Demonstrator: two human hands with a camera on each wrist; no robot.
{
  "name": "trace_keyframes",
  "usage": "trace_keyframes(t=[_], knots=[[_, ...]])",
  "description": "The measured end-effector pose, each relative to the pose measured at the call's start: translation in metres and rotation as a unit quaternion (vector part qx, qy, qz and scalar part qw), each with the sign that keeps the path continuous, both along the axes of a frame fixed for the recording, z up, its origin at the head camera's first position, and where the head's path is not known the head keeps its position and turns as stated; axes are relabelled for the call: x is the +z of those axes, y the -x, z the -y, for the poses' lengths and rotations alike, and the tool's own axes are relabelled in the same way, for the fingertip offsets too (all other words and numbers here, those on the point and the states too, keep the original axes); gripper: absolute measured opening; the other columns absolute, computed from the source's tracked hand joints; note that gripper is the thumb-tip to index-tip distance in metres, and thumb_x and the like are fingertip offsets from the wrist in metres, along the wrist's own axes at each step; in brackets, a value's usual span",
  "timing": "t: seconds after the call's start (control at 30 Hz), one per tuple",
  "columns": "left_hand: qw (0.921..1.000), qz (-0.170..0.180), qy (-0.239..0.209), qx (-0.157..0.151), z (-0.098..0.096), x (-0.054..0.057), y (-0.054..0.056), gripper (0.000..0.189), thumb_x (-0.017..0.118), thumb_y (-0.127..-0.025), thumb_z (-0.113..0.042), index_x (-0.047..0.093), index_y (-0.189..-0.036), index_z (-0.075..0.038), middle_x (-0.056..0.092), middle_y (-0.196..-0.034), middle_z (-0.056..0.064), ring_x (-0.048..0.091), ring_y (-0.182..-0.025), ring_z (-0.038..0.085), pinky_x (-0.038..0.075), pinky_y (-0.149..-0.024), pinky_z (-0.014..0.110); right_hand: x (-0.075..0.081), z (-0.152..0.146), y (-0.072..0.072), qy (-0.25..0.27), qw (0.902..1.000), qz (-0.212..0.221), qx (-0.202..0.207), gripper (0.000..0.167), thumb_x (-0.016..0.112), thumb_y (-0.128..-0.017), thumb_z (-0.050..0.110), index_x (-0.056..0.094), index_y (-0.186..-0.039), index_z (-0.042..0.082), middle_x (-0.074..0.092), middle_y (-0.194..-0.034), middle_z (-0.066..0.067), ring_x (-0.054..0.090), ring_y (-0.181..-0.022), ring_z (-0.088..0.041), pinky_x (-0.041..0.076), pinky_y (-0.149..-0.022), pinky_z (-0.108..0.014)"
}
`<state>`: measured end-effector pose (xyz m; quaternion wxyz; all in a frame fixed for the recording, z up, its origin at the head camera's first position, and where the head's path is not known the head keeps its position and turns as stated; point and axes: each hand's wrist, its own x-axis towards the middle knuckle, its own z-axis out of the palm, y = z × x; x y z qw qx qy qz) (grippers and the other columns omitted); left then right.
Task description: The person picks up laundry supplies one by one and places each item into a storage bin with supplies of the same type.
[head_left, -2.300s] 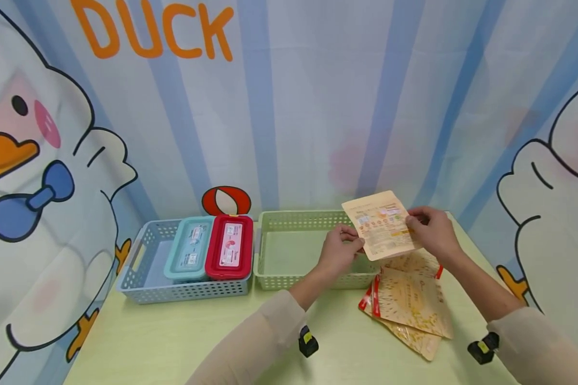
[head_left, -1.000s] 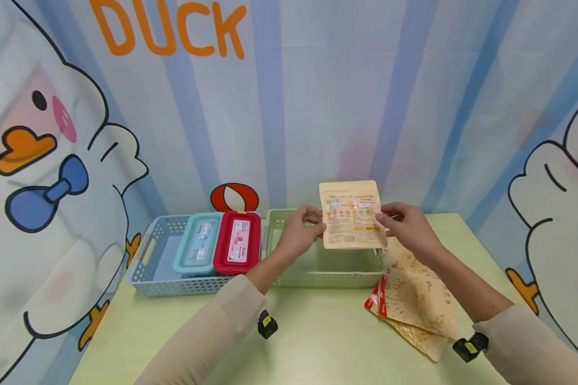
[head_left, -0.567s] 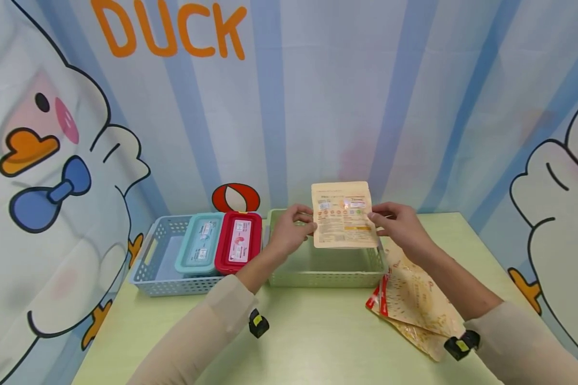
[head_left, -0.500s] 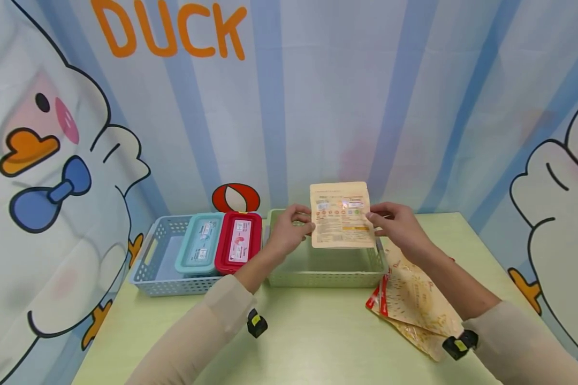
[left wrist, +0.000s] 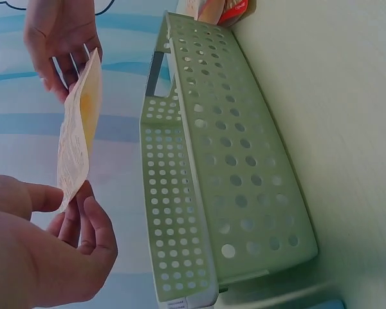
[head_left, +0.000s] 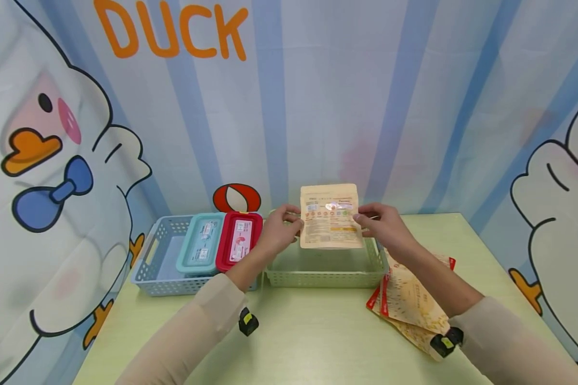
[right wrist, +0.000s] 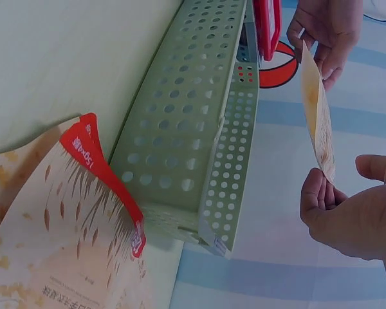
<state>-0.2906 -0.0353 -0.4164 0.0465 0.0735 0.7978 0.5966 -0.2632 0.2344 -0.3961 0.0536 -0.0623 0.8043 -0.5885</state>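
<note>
A flat beige pouch (head_left: 331, 216), printed with small text and icons, is held up above the green basket (head_left: 318, 279). My left hand (head_left: 280, 230) pinches its left edge between thumb and fingers. At the right edge, the curled fingers of my right hand (head_left: 382, 227) hold it; in the right wrist view that thumb (right wrist: 371, 167) stands slightly apart from the pouch. Seen edge-on in the left wrist view, the pouch (left wrist: 79, 132) bows a little between both hands. More beige pouches (head_left: 414, 299) with red strips lie stacked on the table right of the basket, partly hidden by my right forearm.
A blue basket (head_left: 154, 289) stands left of the green one. In it sit a turquoise-lidded box (head_left: 201, 243) and a red-lidded box (head_left: 240, 240). A patterned curtain (head_left: 327, 96) hangs close behind the baskets. The pale green table (head_left: 308, 331) spreads out in front.
Both hands have carried the pouch left, from over the stack to above the green basket's middle. It has turned from tilted to nearly straight. The baskets and stacked pouches stay put.
</note>
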Motion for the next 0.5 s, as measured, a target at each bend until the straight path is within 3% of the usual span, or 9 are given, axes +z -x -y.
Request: trace_keyframes(t=[0.3,0.5], knots=[[0.998,-0.022,0.052,0.029,0.009,-0.001,0.004,0.028,0.065,-0.106,-0.023,0.063,-0.13,-0.009,0.066,-0.115,0.011,0.067,-0.084,0.022,0.06,-0.074,0.033,-0.002,0.015,0.003,0.021,0.9997,0.011,0.001,0.048,0.056,-0.111,0.019,0.046,-0.149,-0.011,0.051,-0.138,-0.026,0.055,-0.128,-0.039,0.052,-0.108,-0.051],[0.9944,-0.035,0.093,0.037,0.016,0.0,0.004,0.032,0.065,-0.107,-0.033,0.065,-0.13,-0.01,0.065,-0.121,0.01,0.065,-0.096,0.026,0.056,-0.08,0.038,-0.006,0.022,0.006,0.025,0.9995,0.018,-0.001,0.047,0.057,-0.111,0.018,0.049,-0.148,-0.01,0.054,-0.138,-0.027,0.058,-0.119,-0.035,0.052,-0.107,-0.05]])
